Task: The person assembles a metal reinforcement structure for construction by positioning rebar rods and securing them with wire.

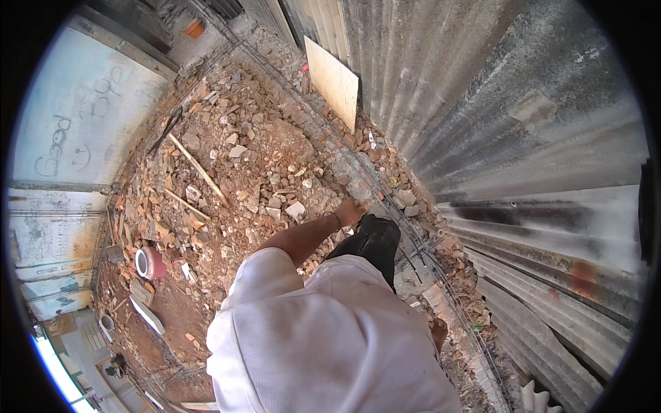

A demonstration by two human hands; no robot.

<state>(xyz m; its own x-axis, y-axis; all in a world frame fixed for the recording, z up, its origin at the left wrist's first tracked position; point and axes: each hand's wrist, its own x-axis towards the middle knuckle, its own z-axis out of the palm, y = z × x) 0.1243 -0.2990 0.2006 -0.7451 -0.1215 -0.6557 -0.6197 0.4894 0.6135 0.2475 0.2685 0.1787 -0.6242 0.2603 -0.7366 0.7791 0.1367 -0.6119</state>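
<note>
My left hand (350, 213), with a dark band at the wrist, reaches forward beside my bent knee in dark trousers (377, 239). Its fingers look curled in; whatever they hold, if anything, is too small to make out. Long thin steel bars (385, 196) tied in a line run along a trench just right of that hand. At the right edge of my white shirt (323, 337) a bit of bare skin (438, 333) shows, perhaps my right hand. Its fingers cannot be made out, and the shirt hides the rest of that arm.
Broken brick and stone rubble (241, 151) covers the ground. A bamboo pole (198, 168) and a reddish pot-like vessel (151, 263) lie on the left. Corrugated sheets (468, 89) wall the right, with a plywood board (332, 81) leaning there. A painted wall (89, 89) stands left.
</note>
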